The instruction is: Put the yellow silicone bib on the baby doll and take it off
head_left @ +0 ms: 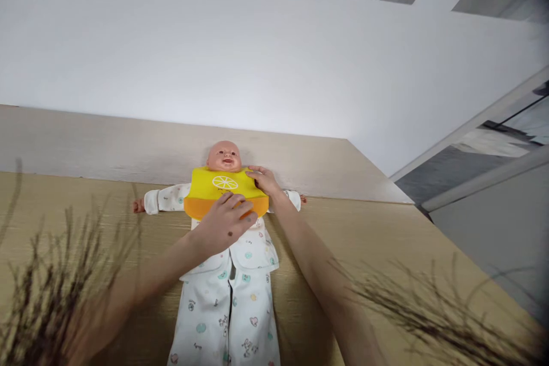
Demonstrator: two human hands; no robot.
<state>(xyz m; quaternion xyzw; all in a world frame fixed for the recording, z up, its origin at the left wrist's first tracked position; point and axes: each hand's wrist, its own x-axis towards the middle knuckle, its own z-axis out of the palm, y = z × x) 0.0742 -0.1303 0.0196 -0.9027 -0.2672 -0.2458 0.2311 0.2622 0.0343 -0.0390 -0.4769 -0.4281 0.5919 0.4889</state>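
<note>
Baby doll [223,155] lies face up on a pale wood surface [369,240], its head toward the far edge and its arms spread to either side. Yellow silicone bib [210,186] covers its chest, printed with a white citrus slice, and an orange pocket [201,209] runs along the bib's lower edge. Below the bib, the doll wears a white two-piece outfit [227,309] with small colored prints.

Both hands are on the bib. The left hand [225,223] lies back-up across the orange pocket and the yellow just above it, its fingers lightly curved. The right hand [265,180] sits at the bib's upper corner on the camera's right, beside the doll's neck, with its fingertips [253,170] on the yellow edge. Whether either hand is gripping the bib or only pressing on it cannot be told.

Beyond the surface stand a beige panel [86,143] and a white wall [214,51]. Dark blurred strands [51,286] cross the lower corners of the view, too out of focus to identify.
</note>
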